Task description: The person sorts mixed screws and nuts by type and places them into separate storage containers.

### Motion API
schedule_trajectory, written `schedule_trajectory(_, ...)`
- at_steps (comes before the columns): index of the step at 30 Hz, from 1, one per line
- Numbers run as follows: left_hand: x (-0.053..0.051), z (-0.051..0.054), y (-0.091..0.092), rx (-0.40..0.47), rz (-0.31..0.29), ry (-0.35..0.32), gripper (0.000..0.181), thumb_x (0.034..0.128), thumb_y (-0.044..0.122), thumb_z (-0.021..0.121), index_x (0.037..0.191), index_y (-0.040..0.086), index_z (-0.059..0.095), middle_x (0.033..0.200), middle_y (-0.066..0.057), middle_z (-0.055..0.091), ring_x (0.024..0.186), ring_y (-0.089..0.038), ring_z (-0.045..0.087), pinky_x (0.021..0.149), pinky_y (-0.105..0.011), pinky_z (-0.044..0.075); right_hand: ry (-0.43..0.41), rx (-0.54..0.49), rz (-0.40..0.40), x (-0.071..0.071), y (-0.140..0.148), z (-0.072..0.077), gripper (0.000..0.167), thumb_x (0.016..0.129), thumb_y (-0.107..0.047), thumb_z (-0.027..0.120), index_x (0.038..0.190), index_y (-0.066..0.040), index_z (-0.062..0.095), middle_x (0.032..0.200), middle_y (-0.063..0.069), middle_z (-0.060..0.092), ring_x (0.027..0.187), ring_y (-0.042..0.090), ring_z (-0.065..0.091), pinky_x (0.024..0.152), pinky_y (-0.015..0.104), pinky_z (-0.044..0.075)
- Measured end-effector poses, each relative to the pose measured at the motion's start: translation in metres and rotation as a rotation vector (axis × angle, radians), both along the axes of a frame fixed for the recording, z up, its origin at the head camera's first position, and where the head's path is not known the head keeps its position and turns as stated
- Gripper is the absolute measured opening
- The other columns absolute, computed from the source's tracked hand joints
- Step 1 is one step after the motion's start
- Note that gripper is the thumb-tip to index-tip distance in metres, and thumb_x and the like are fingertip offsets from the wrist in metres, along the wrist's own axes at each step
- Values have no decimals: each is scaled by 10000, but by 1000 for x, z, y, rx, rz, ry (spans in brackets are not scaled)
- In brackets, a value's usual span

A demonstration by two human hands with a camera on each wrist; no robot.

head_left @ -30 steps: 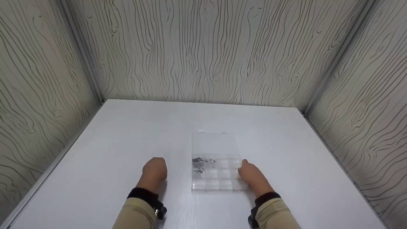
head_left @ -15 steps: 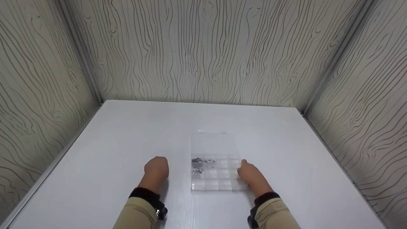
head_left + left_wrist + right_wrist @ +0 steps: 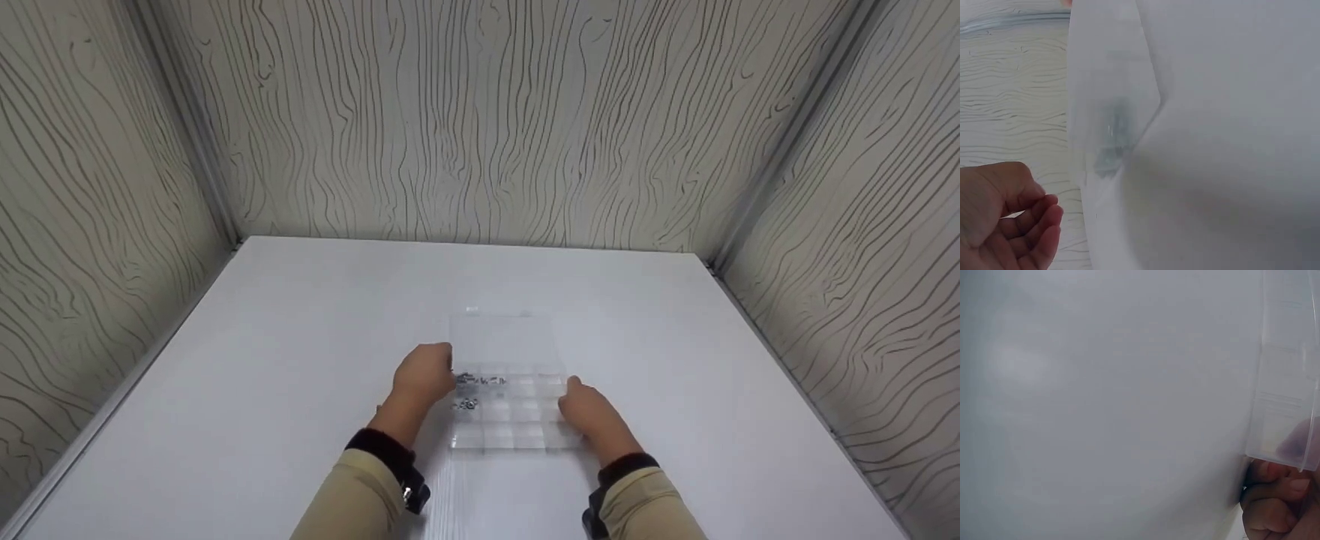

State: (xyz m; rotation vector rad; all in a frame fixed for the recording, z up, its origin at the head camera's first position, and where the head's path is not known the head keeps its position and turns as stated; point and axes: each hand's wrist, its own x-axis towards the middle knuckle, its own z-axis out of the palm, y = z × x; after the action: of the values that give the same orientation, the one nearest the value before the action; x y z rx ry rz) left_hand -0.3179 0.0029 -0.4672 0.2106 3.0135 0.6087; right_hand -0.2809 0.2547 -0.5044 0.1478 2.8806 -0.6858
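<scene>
A clear plastic compartment box [image 3: 517,433] lies on the white table with its lid [image 3: 504,336] laid back on the far side. Small metal pieces [image 3: 468,403], too small to name surely, sit in several left-hand compartments. My right hand [image 3: 591,411] grips the box's right side; the right wrist view shows a thumb seen through the clear wall and curled fingers [image 3: 1266,506] beneath. My left hand [image 3: 424,373] is over the box's left edge near the metal pieces. In the left wrist view its fingers [image 3: 1044,225] are curled, thumb meeting fingertips, with nothing visible between them.
The white tabletop [image 3: 337,300] spreads around the box. Wood-grain panels [image 3: 465,120] enclose it at the back and both sides, with grey strips at the corners.
My left hand has moved right and slightly away from me, from beside the box to its left edge. My right hand keeps its grip, and the box stays in place.
</scene>
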Motion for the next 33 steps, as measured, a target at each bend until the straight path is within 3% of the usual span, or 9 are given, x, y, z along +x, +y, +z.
schedule_trajectory(8,2,-3,36,-90,-98,87,173,790,116,672,955,115,619,849,-15,620,845,-176,601,732,-317,514,1,25,3,2,-1,-1,516,926,-118,387,1327,177,251,1249,360,431,1158,448,436,961,512,380)
schedule_trajectory(14,2,-5,48,-123,-144,137,127,807,101,641,927,131,613,870,-14,615,862,-168,595,722,-302,511,-2,49,5,0,0,-1,510,928,-119,401,1321,175,263,1213,362,458,1129,445,464,934,504,404)
schedule_trajectory(18,3,-6,51,-137,-142,120,262,811,125,652,1070,124,620,971,-33,636,943,-180,598,793,-315,509,1,46,3,-1,0,-2,498,925,-112,399,1314,173,274,1175,352,490,1085,432,501,906,495,427)
schedule_trajectory(21,4,-7,49,-143,-138,100,319,810,137,658,1125,115,609,1022,-48,634,984,-191,591,825,-326,502,16,39,12,-1,0,-2,482,919,-105,399,1297,176,293,1144,347,508,1062,429,514,893,491,435)
schedule_trajectory(25,3,-4,38,-123,-127,80,234,802,154,673,1025,99,625,931,-45,627,907,-193,596,787,-326,509,47,30,34,1,-1,-1,438,908,-92,406,1248,176,340,1071,333,541,1003,423,540,858,490,449)
schedule_trajectory(29,0,0,22,-106,-73,46,263,785,166,689,1029,89,625,936,-49,629,917,-198,596,809,-339,506,60,25,36,2,0,-1,400,904,-88,405,1213,163,373,1021,313,560,962,409,556,835,486,458)
schedule_trajectory(33,-1,4,2,-100,-14,8,265,773,143,692,1024,80,634,968,-64,642,940,-211,600,810,-352,508,52,20,28,2,0,0,435,911,-94,395,1253,171,342,1084,338,535,1019,426,534,868,491,447)
